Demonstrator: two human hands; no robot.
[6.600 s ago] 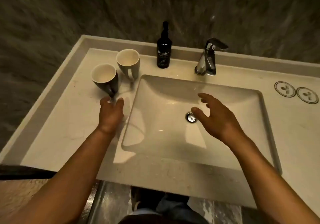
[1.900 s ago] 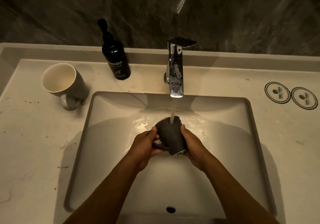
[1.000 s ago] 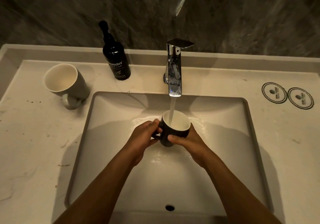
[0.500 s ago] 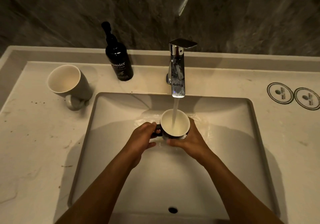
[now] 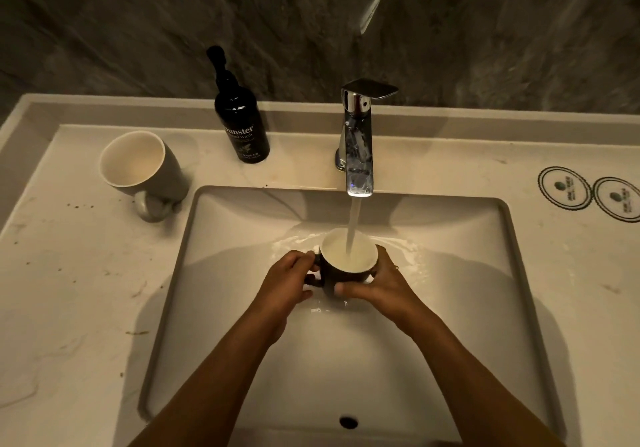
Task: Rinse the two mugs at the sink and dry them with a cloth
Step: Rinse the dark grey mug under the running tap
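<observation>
A person holds a dark mug upright over the sink, directly under the running tap. The stream of water falls into the mug's pale interior. The left hand grasps the handle on the mug's left side, fingers curled around it. The right hand wraps the mug's body from the right, thumb across the near wall and fingers curled around the far side. Water spreads across the basin behind the mug. A second, grey mug stands on the counter to the left of the sink, handle toward the camera. A dark soap bottle stands behind the sink, left of the tap. Two round coasters lie touching at the counter's right edge.
</observation>
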